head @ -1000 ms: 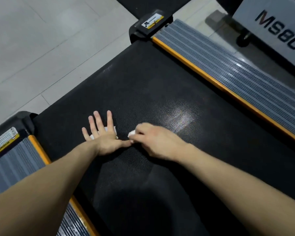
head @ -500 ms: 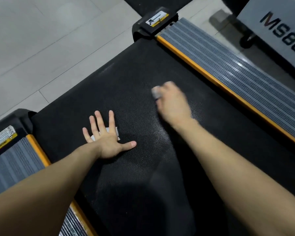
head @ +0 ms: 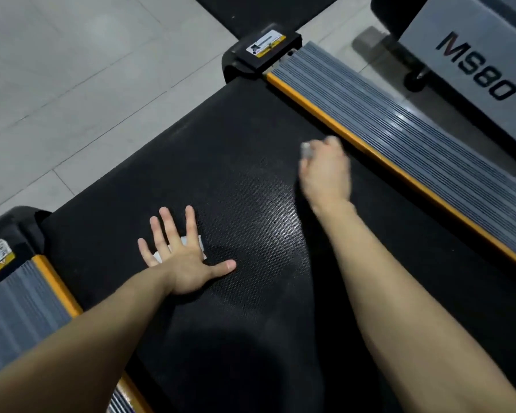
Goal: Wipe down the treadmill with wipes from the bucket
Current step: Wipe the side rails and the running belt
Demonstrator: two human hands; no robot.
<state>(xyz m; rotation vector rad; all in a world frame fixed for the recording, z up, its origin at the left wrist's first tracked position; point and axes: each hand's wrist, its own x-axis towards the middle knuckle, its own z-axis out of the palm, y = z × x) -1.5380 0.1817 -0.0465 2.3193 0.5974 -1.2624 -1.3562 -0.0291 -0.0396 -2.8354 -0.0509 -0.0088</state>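
Hands wiping the black textured treadmill belt.
Flat with fingers spread, the left hand presses a flat white wipe; the blurred right hand clutches a crumpled white wipe beside the orange-edged grey ribbed rail. Firm overlapping strokes to that edge suit best.

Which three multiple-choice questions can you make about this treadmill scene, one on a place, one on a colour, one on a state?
1. Where is the right hand, holding a small wipe? A. on the floor B. beside the orange strip C. on the left forearm
2. What colour is the belt? A. black B. white C. red
3. How is the left hand? A. in a fist B. raised C. flat, fingers spread, on a folded wipe
Answers: B, it is close to that strip; A, the surface is black; C, its palm presses the white sheet down.
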